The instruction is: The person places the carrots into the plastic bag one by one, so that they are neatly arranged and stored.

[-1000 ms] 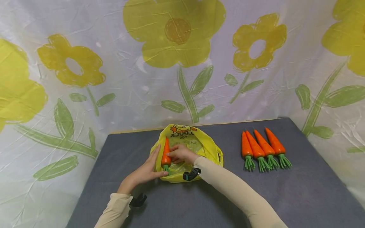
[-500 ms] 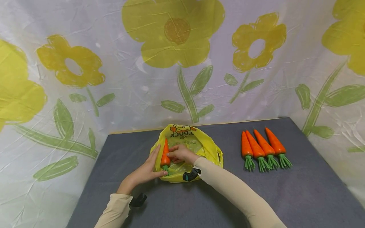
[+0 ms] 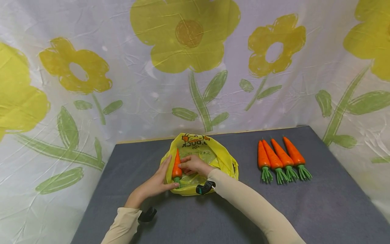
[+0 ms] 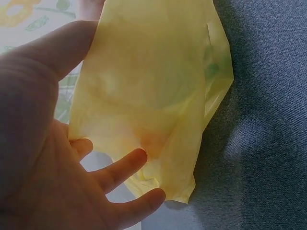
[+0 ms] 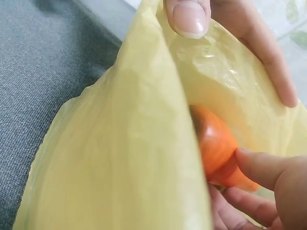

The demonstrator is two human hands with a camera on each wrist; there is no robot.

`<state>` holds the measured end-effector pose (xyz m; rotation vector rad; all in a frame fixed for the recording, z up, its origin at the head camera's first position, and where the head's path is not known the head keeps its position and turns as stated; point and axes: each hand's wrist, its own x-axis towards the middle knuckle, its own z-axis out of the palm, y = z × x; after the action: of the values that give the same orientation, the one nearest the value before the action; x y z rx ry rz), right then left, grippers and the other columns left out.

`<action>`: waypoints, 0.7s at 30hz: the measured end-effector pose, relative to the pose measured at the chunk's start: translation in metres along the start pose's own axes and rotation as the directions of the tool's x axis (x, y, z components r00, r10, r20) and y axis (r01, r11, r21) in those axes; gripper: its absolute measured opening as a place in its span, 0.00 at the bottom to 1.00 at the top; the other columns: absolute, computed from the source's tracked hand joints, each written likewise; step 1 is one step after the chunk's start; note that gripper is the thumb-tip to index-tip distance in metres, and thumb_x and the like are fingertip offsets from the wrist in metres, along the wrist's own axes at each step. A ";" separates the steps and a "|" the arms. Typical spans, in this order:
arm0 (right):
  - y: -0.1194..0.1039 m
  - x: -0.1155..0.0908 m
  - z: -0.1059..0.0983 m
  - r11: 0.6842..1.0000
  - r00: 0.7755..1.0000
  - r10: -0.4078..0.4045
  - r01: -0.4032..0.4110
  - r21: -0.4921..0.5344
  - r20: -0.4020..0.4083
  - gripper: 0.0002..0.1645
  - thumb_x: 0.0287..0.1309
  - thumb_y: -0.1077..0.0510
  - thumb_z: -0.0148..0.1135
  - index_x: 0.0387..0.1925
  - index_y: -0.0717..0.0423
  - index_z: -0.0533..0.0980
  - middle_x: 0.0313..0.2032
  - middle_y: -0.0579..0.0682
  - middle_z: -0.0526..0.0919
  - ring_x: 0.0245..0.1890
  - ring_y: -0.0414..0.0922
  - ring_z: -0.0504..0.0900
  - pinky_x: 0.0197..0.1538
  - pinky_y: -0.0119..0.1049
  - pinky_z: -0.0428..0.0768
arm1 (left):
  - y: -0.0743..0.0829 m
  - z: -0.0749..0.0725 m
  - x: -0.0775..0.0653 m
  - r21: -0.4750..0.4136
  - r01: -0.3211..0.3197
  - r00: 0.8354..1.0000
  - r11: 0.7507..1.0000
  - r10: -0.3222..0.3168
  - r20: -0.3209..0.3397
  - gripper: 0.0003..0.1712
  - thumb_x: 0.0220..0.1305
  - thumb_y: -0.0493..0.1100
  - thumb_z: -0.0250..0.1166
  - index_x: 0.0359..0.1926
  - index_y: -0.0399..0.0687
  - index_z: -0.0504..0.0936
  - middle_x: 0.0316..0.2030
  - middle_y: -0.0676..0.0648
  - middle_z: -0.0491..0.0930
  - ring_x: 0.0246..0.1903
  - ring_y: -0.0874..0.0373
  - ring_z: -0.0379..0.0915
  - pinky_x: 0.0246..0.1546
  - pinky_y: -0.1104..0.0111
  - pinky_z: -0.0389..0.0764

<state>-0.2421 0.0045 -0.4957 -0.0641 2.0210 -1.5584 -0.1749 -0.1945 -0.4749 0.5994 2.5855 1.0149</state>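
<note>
A thin yellow plastic bag (image 3: 223, 154) lies with its mouth facing me on the table. My left hand (image 3: 153, 183) holds its left rim, the thumb over the near edge; in the left wrist view several fingers lie along the outside. My right hand (image 3: 196, 165) reaches inside and grips an orange toy carrot (image 3: 176, 166) by its side. The carrot lies against the bag's left wall, tip away from me, green top near my left thumb. The right wrist view shows my thumb and fingers pinching the carrot (image 5: 218, 148), partly hidden by the bag.
Several more toy carrots (image 3: 279, 159) lie side by side on the right of the dark grey table (image 3: 243, 213), green tops towards me. A flower-printed cloth (image 3: 137, 101) hangs behind the table and at both sides.
Almost nothing differs. The carrot has slid a few pixels inside the bag, its tip sitting slightly lower; both hands keep their places.
</note>
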 end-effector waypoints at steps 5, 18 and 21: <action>-0.001 -0.001 -0.002 1.000 1.000 -0.007 0.007 -0.024 0.016 0.26 0.64 0.53 0.65 0.59 0.62 0.76 0.42 0.55 0.85 0.37 0.47 0.83 0.50 0.45 0.85 | 0.000 0.000 -0.001 0.012 0.000 1.000 1.000 0.000 0.005 0.64 0.63 0.57 0.68 0.79 0.48 0.29 0.78 0.33 0.30 0.77 0.32 0.34 0.70 0.36 0.55; 0.000 -0.005 -0.005 0.999 0.999 -0.029 0.029 -0.033 0.021 0.26 0.65 0.54 0.64 0.59 0.64 0.75 0.41 0.57 0.85 0.37 0.49 0.85 0.49 0.46 0.85 | 0.000 0.000 -0.001 0.010 0.016 1.000 1.000 -0.016 0.026 0.61 0.65 0.58 0.66 0.79 0.50 0.30 0.78 0.33 0.30 0.77 0.32 0.33 0.69 0.35 0.54; 0.001 -0.004 -0.005 0.999 0.999 -0.032 0.032 -0.039 0.020 0.27 0.65 0.53 0.64 0.60 0.64 0.75 0.42 0.57 0.85 0.36 0.48 0.85 0.48 0.45 0.85 | 0.001 0.000 -0.001 0.005 0.024 0.999 1.000 -0.024 0.029 0.61 0.65 0.58 0.66 0.79 0.50 0.30 0.78 0.33 0.30 0.77 0.32 0.32 0.69 0.35 0.53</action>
<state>-0.2406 0.0109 -0.4943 -0.1273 2.0452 -1.5315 -0.1741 -0.1947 -0.4743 0.5789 2.5650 0.9855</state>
